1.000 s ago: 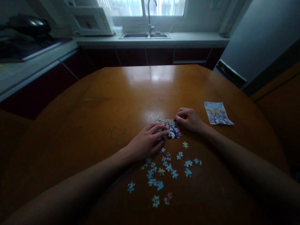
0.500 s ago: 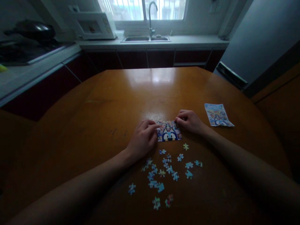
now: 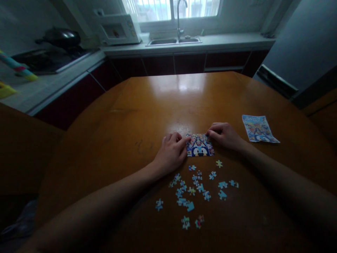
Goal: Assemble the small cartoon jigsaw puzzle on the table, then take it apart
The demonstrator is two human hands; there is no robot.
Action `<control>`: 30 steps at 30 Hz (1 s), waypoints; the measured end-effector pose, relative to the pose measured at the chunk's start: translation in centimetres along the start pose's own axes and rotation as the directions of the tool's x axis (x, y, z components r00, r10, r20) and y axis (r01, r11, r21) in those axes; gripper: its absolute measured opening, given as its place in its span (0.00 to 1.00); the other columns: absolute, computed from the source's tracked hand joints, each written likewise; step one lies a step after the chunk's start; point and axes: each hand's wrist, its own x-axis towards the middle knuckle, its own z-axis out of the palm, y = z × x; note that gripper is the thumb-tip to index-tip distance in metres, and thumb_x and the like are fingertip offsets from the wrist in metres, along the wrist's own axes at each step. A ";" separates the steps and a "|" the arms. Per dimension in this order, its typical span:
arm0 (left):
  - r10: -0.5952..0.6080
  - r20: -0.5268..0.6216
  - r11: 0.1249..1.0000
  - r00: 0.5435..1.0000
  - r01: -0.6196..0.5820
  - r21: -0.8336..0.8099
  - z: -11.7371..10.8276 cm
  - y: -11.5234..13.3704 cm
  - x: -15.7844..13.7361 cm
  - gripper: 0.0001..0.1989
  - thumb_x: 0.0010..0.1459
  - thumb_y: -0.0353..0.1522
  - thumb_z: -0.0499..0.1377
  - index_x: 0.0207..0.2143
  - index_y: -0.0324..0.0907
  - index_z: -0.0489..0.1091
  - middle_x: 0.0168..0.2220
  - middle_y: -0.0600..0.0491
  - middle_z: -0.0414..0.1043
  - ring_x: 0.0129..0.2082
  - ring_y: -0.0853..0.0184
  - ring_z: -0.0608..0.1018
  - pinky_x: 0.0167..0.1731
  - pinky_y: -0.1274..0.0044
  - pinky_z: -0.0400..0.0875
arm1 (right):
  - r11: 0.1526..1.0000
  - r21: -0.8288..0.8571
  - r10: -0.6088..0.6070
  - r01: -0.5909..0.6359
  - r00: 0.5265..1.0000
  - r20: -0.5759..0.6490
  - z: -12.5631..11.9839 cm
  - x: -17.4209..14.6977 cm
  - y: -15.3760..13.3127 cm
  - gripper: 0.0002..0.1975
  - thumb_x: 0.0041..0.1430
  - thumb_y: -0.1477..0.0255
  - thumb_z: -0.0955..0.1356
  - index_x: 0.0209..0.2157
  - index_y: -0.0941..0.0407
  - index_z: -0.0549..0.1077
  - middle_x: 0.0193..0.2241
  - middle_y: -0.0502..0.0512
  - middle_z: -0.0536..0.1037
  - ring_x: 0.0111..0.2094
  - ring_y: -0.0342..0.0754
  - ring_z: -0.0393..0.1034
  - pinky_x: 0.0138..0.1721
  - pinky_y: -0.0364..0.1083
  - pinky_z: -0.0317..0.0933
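Observation:
A partly assembled jigsaw puzzle (image 3: pixel 200 146) with a blue cartoon dog face lies flat on the wooden table, between my two hands. My left hand (image 3: pixel 172 151) grips its left side, fingers bent and the index fingertip resting over the edge. At the upper right corner, my right hand (image 3: pixel 222 134) is closed, its thumb and fingers pinched on the puzzle's edge. Loose jigsaw pieces (image 3: pixel 200 188), several of them light blue, are scattered below the puzzle, nearer to me. A yellowish piece (image 3: pixel 219 163) lies just under its lower right corner.
A creased picture sheet (image 3: pixel 259 129) lies on the table (image 3: pixel 126 116) to the right of my right hand. Beyond the table's far edge stand a counter with a sink (image 3: pixel 173 41), a microwave (image 3: pixel 119 30) and, at left, a stove with a dark pan (image 3: pixel 61 37).
The camera view has turned a little left, so everything sits further right in the picture. My hands stay at the same places on the puzzle; the loose pieces lie as before.

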 end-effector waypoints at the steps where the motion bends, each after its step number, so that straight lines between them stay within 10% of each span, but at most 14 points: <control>1: 0.001 0.001 1.000 1.000 -0.001 0.001 0.0 0.0 0.0 0.17 0.67 0.33 0.56 0.57 0.49 0.71 0.44 0.48 0.68 0.45 0.57 0.67 0.48 0.62 0.66 | 1.000 -0.002 0.002 -0.002 1.000 0.000 0.0 0.0 0.0 0.12 0.59 0.70 0.66 0.27 0.56 0.80 0.27 0.54 0.78 0.29 0.48 0.69 0.33 0.47 0.60; 30: -0.026 0.024 1.000 0.999 0.026 0.004 0.1 0.2 0.0 0.18 0.68 0.34 0.55 0.58 0.47 0.71 0.46 0.47 0.68 0.48 0.55 0.67 0.50 0.60 0.65 | 0.998 0.008 0.057 -0.056 0.997 -0.058 -0.2 -0.2 -0.2 0.12 0.59 0.68 0.66 0.25 0.54 0.78 0.25 0.55 0.79 0.28 0.50 0.70 0.30 0.48 0.60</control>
